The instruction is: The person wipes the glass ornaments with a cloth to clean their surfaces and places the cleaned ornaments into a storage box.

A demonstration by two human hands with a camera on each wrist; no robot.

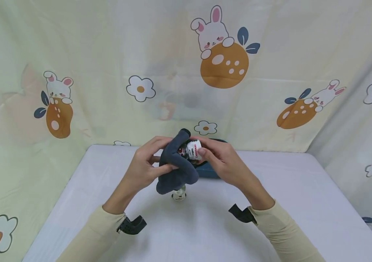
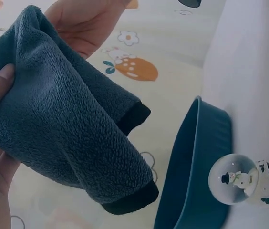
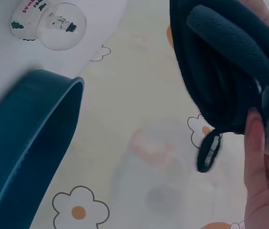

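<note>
My left hand [image 1: 142, 165] grips a dark blue fleecy cloth [image 1: 172, 154], which drapes down in folds with a black border. In my right hand [image 1: 228, 162] is a snow globe [image 1: 194, 150] with a white base and red lettering, held sideways above the table. Its glass end faces the cloth and is partly covered by it in the head view. A second snow globe [image 1: 179, 195], with a snowman inside, stands upright on the table beneath the cloth; the left wrist view shows this globe [image 2: 242, 180] more fully.
Behind the hands, a dark teal basin [image 1: 209, 171] sits near the table's far edge, its rim [image 3: 77, 82] visible in the right wrist view. A curtain [image 1: 100, 47] printed with rabbits and flowers hangs beyond the white table [image 1: 189, 233].
</note>
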